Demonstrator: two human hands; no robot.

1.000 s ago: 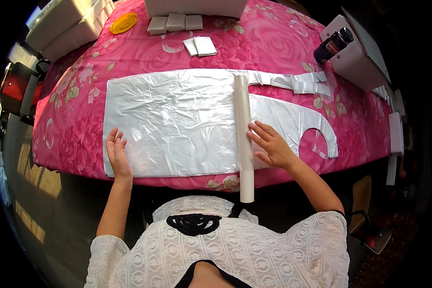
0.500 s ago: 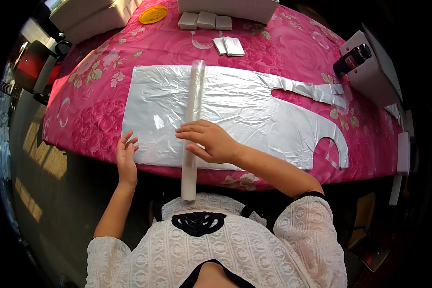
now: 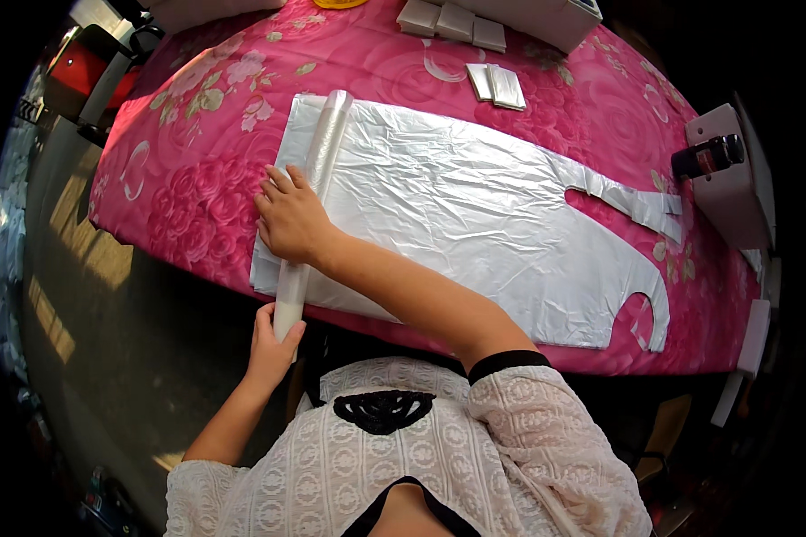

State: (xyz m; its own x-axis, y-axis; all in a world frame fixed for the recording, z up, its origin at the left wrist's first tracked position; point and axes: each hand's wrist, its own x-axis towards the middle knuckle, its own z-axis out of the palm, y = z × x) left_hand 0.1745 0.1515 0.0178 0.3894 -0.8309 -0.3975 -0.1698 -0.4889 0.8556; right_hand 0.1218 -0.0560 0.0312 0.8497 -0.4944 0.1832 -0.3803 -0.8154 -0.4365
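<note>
A long roll of clear plastic film (image 3: 325, 143) lies across the left part of a flat, silvery stack of handled plastic bags (image 3: 457, 215). The near end of the roll sticks out past the table edge, and my left hand (image 3: 271, 347) is closed around it there. My right hand (image 3: 294, 217) rests on the middle of the roll, palm down, with its fingers stretched out and spread over it. To the right, the sheet ends in two cut-out loops; small creases run across its middle.
A pink floral tablecloth (image 3: 188, 215) covers the table. Small white packets (image 3: 497, 87) lie at the back, near a white box (image 3: 546, 18). A dark bottle (image 3: 707, 157) lies against another white box (image 3: 734, 197) at right. A red chair (image 3: 76, 67) stands at left.
The roll has moved left along the silvery bags, with my right hand on it. My left hand has come from beside the bags to grasp the roll's near end.
</note>
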